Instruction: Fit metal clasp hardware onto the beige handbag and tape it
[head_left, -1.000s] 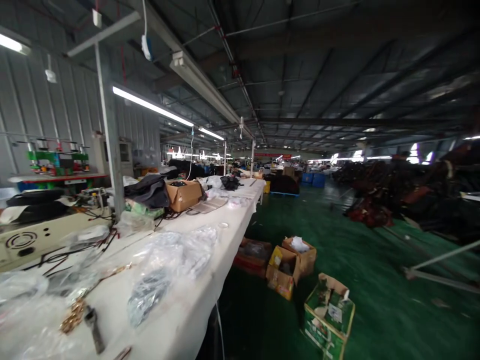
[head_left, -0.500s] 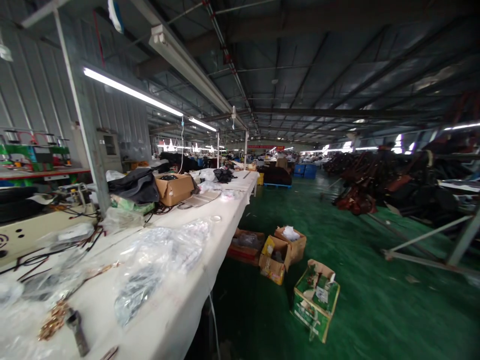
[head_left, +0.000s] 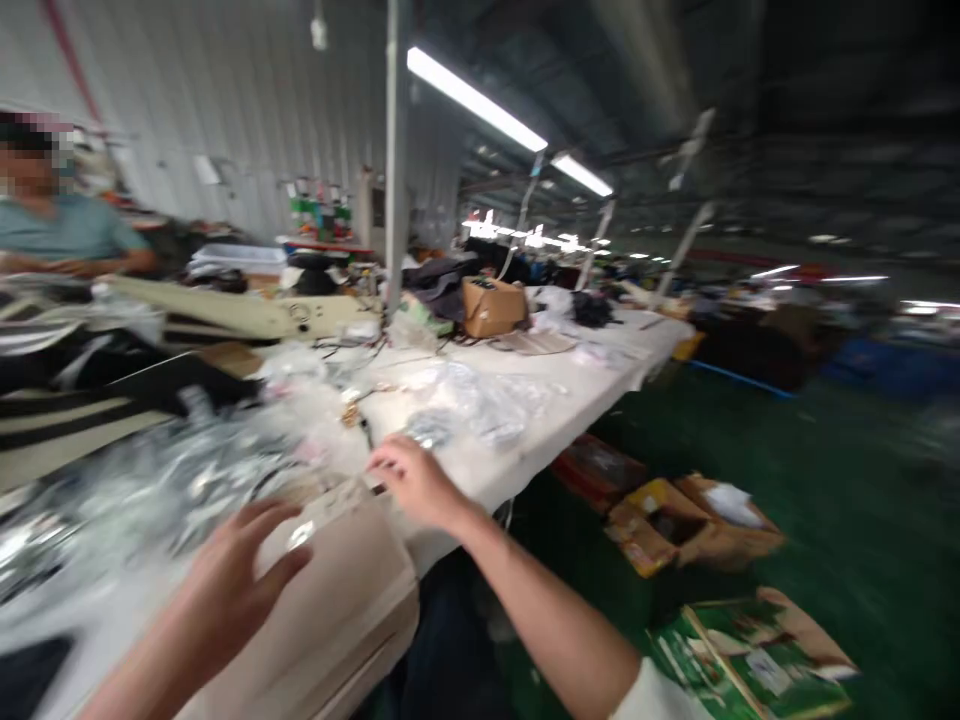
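Observation:
A beige flat piece point(head_left: 337, 590), like a bag panel or stack of panels, lies at the near edge of the long white table point(head_left: 540, 440). My left hand point(head_left: 232, 580) hovers over its left part with fingers spread, open. My right hand point(head_left: 412, 480) reaches to its far corner with fingers bent down onto the edge; the picture is smeared by motion. Clear plastic bags of metal hardware point(head_left: 172, 480) lie just left of the hands.
More plastic bags point(head_left: 480, 400), a cardboard box point(head_left: 491, 305) and dark cloth lie farther along the table. A seated person in a teal shirt point(head_left: 67, 235) works at the far left. Open cardboard boxes point(head_left: 690, 520) stand on the green floor to the right.
The view has swung left and down from the hall to the table. Both my hands have come into view over the beige piece, and a person at the left now shows.

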